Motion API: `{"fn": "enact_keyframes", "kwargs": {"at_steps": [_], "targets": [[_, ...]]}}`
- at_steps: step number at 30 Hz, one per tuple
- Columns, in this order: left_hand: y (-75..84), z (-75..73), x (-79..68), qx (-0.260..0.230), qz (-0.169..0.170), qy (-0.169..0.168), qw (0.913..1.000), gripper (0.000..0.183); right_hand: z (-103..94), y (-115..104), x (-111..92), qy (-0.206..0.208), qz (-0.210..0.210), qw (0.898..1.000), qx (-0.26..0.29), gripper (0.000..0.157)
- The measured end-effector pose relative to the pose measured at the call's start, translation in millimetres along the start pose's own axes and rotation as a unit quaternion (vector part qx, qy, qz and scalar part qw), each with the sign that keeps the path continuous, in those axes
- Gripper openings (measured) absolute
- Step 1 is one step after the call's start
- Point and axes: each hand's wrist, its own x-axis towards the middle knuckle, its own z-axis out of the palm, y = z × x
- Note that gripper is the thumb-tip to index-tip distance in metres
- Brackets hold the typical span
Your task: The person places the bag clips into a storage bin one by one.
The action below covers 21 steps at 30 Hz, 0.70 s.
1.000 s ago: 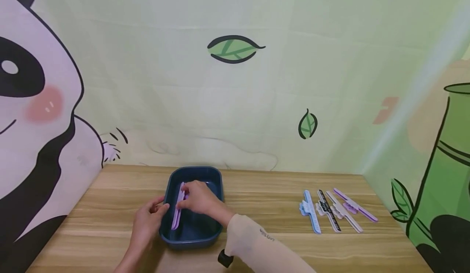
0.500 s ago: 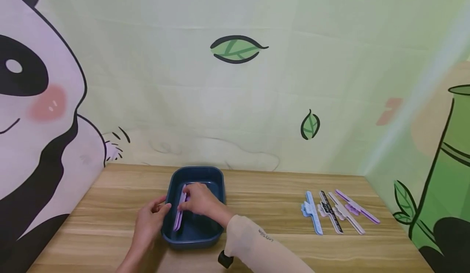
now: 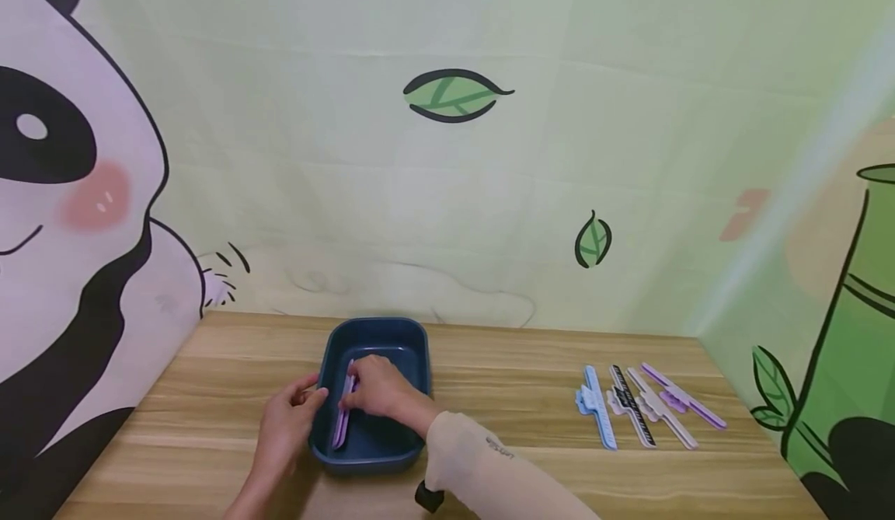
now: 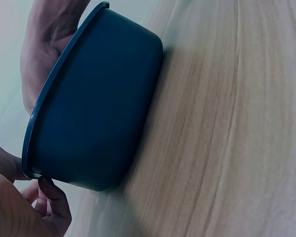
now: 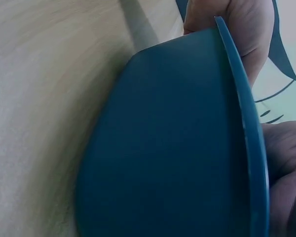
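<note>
A dark blue rectangular tub (image 3: 370, 462) stands on the table, left of centre in the head view. My left hand (image 3: 283, 427) grips the tub's left rim between thumb and fingers; the left wrist view shows the fingertips under the rim's corner. Reaching inside, my right hand (image 3: 386, 389) pinches a long purple ruler clip (image 3: 340, 433) that lies along the tub's left wall. The fingers cover part of the clip. In the right wrist view, the tub's outer wall (image 5: 172, 143) hides the clip and the fingertips.
On the table's right side lie a blue ruler clip (image 3: 601, 419), a black patterned one (image 3: 639, 419), a white one (image 3: 674, 423) and another purple one (image 3: 702, 410), side by side. A printed cloth backdrop (image 3: 447, 193) rises behind the table (image 3: 503, 396).
My right hand and the purple clip have slid slightly toward the tub's near end. My left hand keeps its hold on the rim. The head view has shifted a little.
</note>
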Motion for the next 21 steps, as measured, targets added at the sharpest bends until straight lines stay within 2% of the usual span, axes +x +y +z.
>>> {"fn": "enact_keyframes", "kwargs": {"at_steps": [7,10,14,21], "targets": [[1.4,-0.4,-0.6,0.003,-0.013,-0.001,0.9999,0.042,1.6,-3.2,-1.0,0.011,0.031,0.999,-0.014,0.042],[2.8,0.2,-1.4,0.004,-0.015,-0.002,0.9999,0.042,-0.6,-2.4,-3.7,0.011,0.039,0.999,0.000,0.041],[3.9,0.8,-2.5,0.003,-0.014,-0.004,0.9999,0.042,-5.6,0.2,-8.8,0.019,0.033,0.999,0.016,0.037],[2.8,1.9,-1.2,0.007,-0.020,-0.002,0.9998,0.043,-20.3,5.0,-22.7,0.065,0.014,0.997,0.040,0.036]]}}
